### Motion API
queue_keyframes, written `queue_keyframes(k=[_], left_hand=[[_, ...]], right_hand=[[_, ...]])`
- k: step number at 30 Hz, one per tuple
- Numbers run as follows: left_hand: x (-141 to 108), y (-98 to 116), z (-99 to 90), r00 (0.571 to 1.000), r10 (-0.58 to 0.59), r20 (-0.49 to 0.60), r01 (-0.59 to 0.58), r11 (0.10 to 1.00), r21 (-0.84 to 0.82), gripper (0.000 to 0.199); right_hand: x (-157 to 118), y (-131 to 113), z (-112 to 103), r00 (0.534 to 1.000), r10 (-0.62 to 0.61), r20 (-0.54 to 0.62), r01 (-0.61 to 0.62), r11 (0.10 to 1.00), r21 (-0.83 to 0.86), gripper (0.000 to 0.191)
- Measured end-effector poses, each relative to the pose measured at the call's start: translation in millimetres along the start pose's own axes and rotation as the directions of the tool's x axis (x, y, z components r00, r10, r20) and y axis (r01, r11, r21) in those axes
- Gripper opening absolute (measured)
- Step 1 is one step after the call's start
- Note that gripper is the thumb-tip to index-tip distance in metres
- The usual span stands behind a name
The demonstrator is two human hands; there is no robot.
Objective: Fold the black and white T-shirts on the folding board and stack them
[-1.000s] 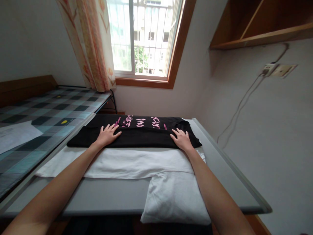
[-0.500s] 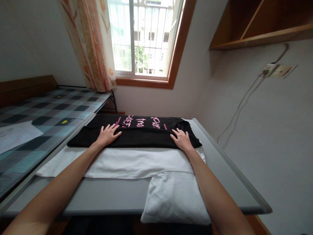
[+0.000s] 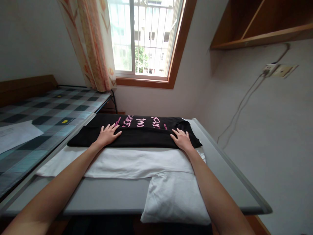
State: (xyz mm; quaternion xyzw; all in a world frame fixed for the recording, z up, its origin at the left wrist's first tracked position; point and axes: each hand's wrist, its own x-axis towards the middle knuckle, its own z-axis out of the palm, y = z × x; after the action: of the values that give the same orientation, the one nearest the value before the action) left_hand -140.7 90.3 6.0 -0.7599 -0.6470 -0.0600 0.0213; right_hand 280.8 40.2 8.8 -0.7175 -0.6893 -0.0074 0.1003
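A black T-shirt (image 3: 144,137) with pink lettering lies across the far part of the table, its near side folded over so that part of the print is covered. My left hand (image 3: 108,134) rests flat on the folded strip, fingers spread, over its left part. On the right part, near the neckline, my right hand (image 3: 181,138) lies the same way, fingers apart. Beneath and nearer to me spreads a white T-shirt (image 3: 137,163); its sleeve (image 3: 176,195) hangs toward the table's front edge. My right forearm passes over the white cloth.
The grey table (image 3: 114,194) has a raised rim along its right side. To the left stands a bed with a checked mattress (image 3: 73,101) and a paper sheet (image 3: 19,133). A curtain (image 3: 95,49) hangs beside the window. Cables (image 3: 241,104) run down the right wall.
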Motion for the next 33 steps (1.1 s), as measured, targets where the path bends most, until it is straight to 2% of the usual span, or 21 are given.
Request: queue_keyframes(k=[33], left_hand=[[0.3, 0.2, -1.2, 1.0, -0.003, 0.009, 0.002, 1.0, 0.009, 0.064]], right_hand=[[-0.1, -0.4, -0.6, 1.0, -0.002, 0.0, 0.002, 1.0, -0.01, 0.052]])
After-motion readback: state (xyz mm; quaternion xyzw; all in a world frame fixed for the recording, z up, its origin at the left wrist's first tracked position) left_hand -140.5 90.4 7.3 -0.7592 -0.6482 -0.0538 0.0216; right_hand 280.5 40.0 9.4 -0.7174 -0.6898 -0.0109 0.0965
